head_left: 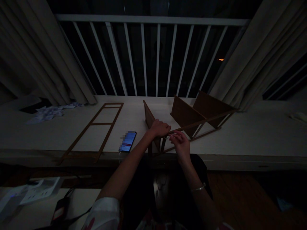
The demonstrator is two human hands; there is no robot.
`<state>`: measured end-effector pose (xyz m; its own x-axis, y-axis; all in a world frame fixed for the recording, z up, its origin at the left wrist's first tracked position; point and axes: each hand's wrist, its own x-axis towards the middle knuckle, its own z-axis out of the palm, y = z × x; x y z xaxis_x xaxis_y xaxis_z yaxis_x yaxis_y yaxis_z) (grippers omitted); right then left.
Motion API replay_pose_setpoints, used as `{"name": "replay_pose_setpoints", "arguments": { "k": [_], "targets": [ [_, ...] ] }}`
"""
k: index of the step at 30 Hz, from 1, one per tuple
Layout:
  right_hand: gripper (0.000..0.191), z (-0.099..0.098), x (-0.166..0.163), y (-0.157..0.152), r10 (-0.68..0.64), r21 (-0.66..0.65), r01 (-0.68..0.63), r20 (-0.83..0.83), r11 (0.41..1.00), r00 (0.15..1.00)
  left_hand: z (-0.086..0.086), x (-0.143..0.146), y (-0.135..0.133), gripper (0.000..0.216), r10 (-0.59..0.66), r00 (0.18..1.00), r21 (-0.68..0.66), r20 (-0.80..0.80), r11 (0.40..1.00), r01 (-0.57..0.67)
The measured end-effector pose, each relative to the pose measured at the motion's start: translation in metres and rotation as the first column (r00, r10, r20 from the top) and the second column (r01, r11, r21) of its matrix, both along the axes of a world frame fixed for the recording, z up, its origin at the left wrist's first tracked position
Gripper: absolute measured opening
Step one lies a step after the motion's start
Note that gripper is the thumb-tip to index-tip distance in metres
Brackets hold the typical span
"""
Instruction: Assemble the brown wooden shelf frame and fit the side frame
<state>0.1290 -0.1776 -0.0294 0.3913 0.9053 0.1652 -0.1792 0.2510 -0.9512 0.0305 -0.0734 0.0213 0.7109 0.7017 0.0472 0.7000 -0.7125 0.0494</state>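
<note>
Under left hand (160,128): wooden shelf frame (187,115), gripped | right hand (181,144) pinching thin piece (171,134) | slack left grip could tip frame

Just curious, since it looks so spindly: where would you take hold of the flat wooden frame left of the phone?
Probably by its long rails, beside the middle crossbar, from above on the person's side: the wooden frame lies flat on the ledge, and the openings between slim bars leave room for a grip.
</note>
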Motion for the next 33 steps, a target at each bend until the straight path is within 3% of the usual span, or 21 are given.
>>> {"name": "replay_pose_setpoints", "arguments": {
  "k": [4,11,15,18,22,27,33],
  "targets": [
    [0.038,0.012,-0.005,-0.002,-0.03,0.075,0.023,0.091,0.997,0.995,-0.004,0.0,0.002,0.042,-0.011,1.0,0.006,-0.003,1.0,0.011],
    [0.019,0.025,-0.012,-0.006,-0.129,0.176,0.071,0.345,0.982,0.93,-0.002,-0.001,0.002,0.04,-0.033,0.998,0.039,-0.049,0.999,0.035],
    [0.018,0.027,-0.016,-0.006,-0.18,0.216,0.102,0.379,0.971,0.907,0.002,-0.002,0.0,0.04,-0.048,0.996,0.043,-0.071,0.998,0.051],
    [0.021,0.023,-0.019,-0.004,-0.139,0.164,0.093,0.298,0.982,0.944,0.0,-0.001,0.001,0.043,-0.046,0.997,0.049,-0.069,0.998,0.049],
    [0.032,0.013,-0.026,-0.002,-0.092,-0.02,0.093,0.034,0.995,0.995,-0.005,0.002,0.005,0.047,-0.03,0.997,0.057,-0.071,0.998,0.035],
    [0.04,0.002,-0.035,-0.004,0.044,-0.217,-0.089,-0.204,0.972,0.978,-0.008,0.005,0.008,0.046,-0.009,0.995,0.06,-0.097,0.998,0.015],
    [0.039,-0.004,-0.045,-0.006,0.177,-0.249,-0.289,-0.39,0.925,0.904,-0.011,0.007,0.011,0.052,0.01,0.995,0.063,-0.098,0.998,-0.003]
  ]
}}
